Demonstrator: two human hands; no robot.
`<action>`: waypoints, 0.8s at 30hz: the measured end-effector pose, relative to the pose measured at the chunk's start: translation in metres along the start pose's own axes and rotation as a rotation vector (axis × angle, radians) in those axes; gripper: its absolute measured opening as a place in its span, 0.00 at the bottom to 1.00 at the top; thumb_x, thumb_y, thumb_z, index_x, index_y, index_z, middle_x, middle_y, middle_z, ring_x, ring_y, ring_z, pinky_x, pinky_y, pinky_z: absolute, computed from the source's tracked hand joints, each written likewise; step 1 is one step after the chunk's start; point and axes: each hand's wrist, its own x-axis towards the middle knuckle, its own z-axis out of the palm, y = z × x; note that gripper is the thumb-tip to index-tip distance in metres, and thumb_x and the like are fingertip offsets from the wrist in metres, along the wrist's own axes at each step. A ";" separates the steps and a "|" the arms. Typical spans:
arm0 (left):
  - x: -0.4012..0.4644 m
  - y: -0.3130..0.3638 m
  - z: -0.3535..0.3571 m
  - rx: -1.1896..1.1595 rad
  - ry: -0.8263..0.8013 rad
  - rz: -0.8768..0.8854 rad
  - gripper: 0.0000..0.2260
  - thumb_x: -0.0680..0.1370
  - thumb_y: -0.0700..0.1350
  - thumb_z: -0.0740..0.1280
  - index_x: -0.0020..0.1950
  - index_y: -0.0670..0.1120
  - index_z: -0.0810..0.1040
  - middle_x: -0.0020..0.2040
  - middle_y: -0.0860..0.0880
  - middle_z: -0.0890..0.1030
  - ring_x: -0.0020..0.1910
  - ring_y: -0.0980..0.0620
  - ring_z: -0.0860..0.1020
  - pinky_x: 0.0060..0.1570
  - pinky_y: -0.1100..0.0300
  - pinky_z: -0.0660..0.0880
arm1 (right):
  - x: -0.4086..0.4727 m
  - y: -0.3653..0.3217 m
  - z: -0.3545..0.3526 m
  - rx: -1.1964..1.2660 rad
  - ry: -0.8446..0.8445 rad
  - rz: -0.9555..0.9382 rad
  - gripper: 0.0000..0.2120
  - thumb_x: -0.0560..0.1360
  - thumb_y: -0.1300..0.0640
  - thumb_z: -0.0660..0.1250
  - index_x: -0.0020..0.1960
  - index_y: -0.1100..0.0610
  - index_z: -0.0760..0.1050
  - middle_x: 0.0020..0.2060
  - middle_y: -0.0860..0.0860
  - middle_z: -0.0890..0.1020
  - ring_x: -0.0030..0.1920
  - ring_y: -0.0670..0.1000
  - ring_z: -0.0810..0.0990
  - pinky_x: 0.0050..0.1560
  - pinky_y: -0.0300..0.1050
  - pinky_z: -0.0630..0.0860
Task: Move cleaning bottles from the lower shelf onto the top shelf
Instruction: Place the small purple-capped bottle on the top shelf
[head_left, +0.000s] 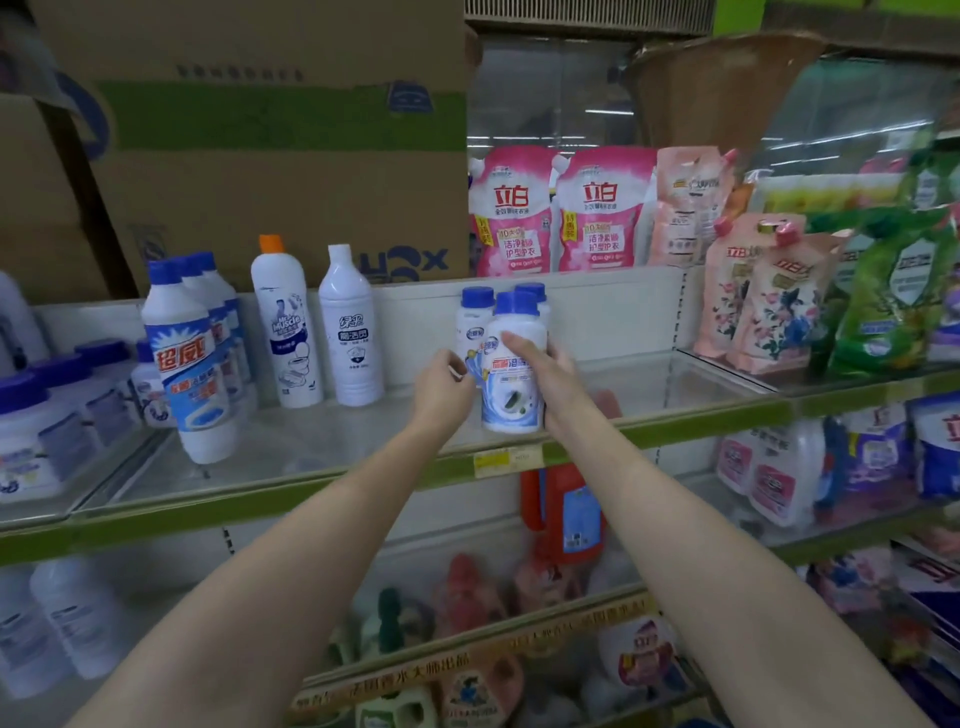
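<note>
**A:** Starting nearest, what are the hands doing?

**B:** Both arms are reaching forward over the shelf's green front edge (311, 493). The right hand (550, 371) is curling round the right side of a blue-capped white bottle (511, 374), its forefinger lying across the label, so that grip is wrapping the bottle. The left hand (441, 382) is sitting at the bottle's left side, fingers bent toward it; I cannot tell whether it is gripping or only steadying.

**A:** And where is the bottle standing?

**B:** It is standing upright on the glass top shelf (322, 441), near the front edge, just in front of two matching blue-capped bottles (475, 322).

**A:** So which step is this?

**B:** I judge it to be the placing of one bottle; the lower shelf (467, 649) is holding blurred bottles that may be waiting.

**A:** What does the next move call for?

**B:** Probably loosening both hands without tipping the bottle, then drawing them back and down.

**A:** Anything farther off?

**B:** To the left, a white bottle with a white cap (350, 332) and an orange-capped one (285, 327) are standing further back; behind, pink detergent pouches (511, 213) are leaning.
</note>
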 end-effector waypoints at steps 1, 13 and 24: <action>0.005 -0.004 0.004 0.022 0.004 -0.015 0.01 0.77 0.40 0.65 0.48 0.44 0.74 0.42 0.48 0.77 0.41 0.47 0.76 0.39 0.56 0.69 | 0.007 -0.002 -0.003 -0.058 -0.022 -0.012 0.28 0.66 0.54 0.80 0.63 0.62 0.76 0.52 0.61 0.85 0.52 0.64 0.85 0.54 0.64 0.81; 0.039 -0.026 0.039 0.125 0.137 -0.111 0.05 0.78 0.39 0.65 0.53 0.40 0.75 0.46 0.45 0.78 0.42 0.47 0.75 0.37 0.58 0.70 | 0.069 0.025 -0.033 -0.189 -0.143 0.020 0.31 0.65 0.50 0.82 0.61 0.57 0.72 0.57 0.55 0.83 0.57 0.54 0.84 0.56 0.51 0.81; 0.056 -0.034 0.051 0.242 0.177 -0.199 0.03 0.78 0.41 0.63 0.51 0.45 0.73 0.47 0.45 0.80 0.43 0.45 0.76 0.40 0.55 0.72 | 0.088 0.047 -0.029 -0.550 -0.117 -0.134 0.27 0.73 0.38 0.72 0.63 0.52 0.69 0.56 0.49 0.80 0.57 0.49 0.80 0.62 0.52 0.77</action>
